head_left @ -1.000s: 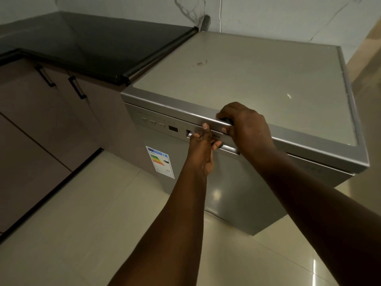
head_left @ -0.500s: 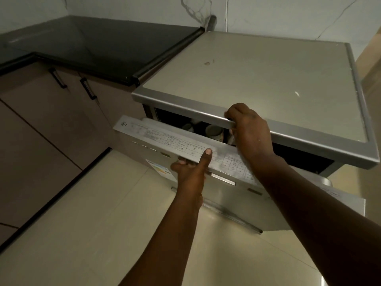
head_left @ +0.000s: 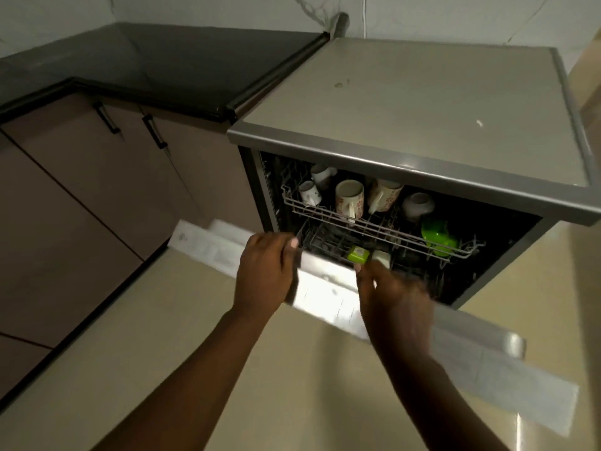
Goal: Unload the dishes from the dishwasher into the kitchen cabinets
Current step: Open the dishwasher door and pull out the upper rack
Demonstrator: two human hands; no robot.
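The silver freestanding dishwasher (head_left: 413,102) stands open just beyond both hands, its blurred door (head_left: 328,288) tilted down toward the person. Its grey wire upper rack (head_left: 367,224) holds several white patterned mugs (head_left: 348,196) and a bright green plastic bowl (head_left: 437,237), with a small green item (head_left: 357,254) lower down. The left hand (head_left: 265,271) grips the door's top edge, fingers curled over it; the right hand (head_left: 395,296) is motion-blurred over the door, and its grip cannot be told.

Counted five mugs (head_left: 349,196) on the upper rack (head_left: 374,224), plus one green bowl (head_left: 437,237). Spotted two black cabinet handles (head_left: 154,131), two hands (head_left: 265,271) and just one dishwasher (head_left: 413,102).
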